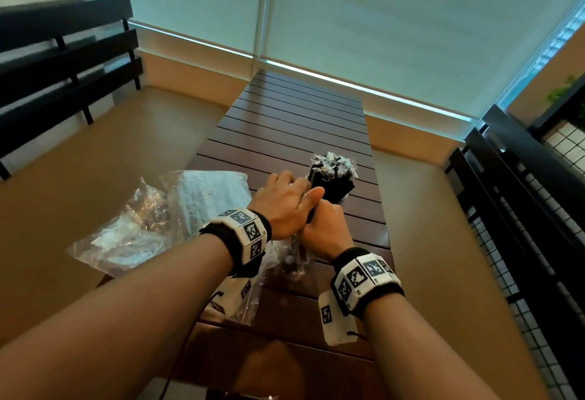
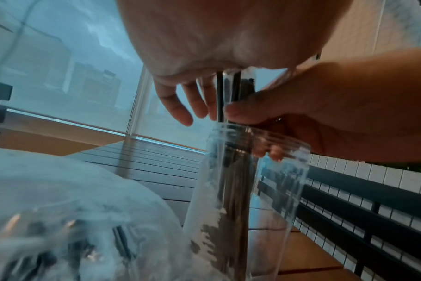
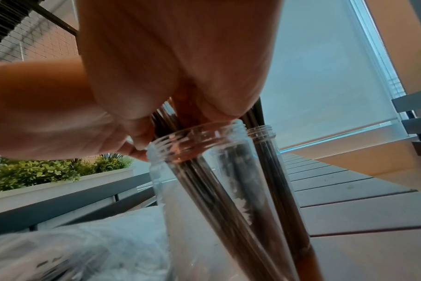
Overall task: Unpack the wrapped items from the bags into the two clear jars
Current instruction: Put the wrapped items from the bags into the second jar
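On the dark slatted table [image 1: 285, 121] a clear jar [image 1: 294, 260] stands under my hands. My right hand [image 1: 319, 222] grips a bundle of dark wrapped sticks [image 3: 204, 190] just above the jar's threaded mouth [image 3: 195, 136], with the sticks' lower ends inside the jar [image 2: 252, 190]. My left hand [image 1: 281, 200] rests over the bundle's top, its fingers [image 2: 178, 106] loose and straight beside the sticks. Behind stands a second jar [image 3: 262, 133] packed with wrapped sticks whose crinkled tops [image 1: 332, 165] stick out. The near jar's base is hidden by my wrists.
Two clear plastic bags lie left of the jars, one crumpled [image 1: 126, 235], one fuller [image 1: 209, 194]. A black bench [image 1: 63, 51] stands at left and a black railing [image 1: 522, 209] at right. The table runs on toward the blinded window.
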A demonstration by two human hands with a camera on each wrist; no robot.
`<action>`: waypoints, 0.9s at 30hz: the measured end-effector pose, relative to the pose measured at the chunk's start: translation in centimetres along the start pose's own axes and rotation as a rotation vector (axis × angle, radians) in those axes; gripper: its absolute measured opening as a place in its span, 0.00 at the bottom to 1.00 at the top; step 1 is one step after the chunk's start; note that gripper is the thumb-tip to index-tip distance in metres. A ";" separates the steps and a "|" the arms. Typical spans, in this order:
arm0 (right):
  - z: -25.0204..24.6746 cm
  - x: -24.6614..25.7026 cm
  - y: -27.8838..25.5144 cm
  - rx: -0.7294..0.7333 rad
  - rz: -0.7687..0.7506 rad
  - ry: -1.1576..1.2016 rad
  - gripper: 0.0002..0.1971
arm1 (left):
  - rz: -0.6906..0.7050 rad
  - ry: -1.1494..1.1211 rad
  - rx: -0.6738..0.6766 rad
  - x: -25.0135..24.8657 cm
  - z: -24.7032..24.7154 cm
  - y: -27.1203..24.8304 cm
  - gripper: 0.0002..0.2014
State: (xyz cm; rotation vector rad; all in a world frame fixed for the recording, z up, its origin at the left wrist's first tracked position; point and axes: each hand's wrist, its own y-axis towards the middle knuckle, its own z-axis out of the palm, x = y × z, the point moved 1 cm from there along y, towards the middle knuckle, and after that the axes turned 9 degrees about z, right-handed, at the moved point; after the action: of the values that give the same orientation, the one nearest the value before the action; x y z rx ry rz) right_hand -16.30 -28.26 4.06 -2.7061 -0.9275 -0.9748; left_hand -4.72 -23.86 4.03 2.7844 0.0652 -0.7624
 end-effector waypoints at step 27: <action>8.0 7.9 -2.9 0.581 -0.305 -0.696 0.07 | -0.287 0.159 0.405 10.5 -4.6 -9.4 0.20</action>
State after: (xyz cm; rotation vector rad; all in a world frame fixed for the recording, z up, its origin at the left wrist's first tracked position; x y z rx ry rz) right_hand -8.88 -19.42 2.33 -2.4081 -1.4713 0.2589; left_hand 5.61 -13.81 0.32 3.2659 0.3875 -0.6769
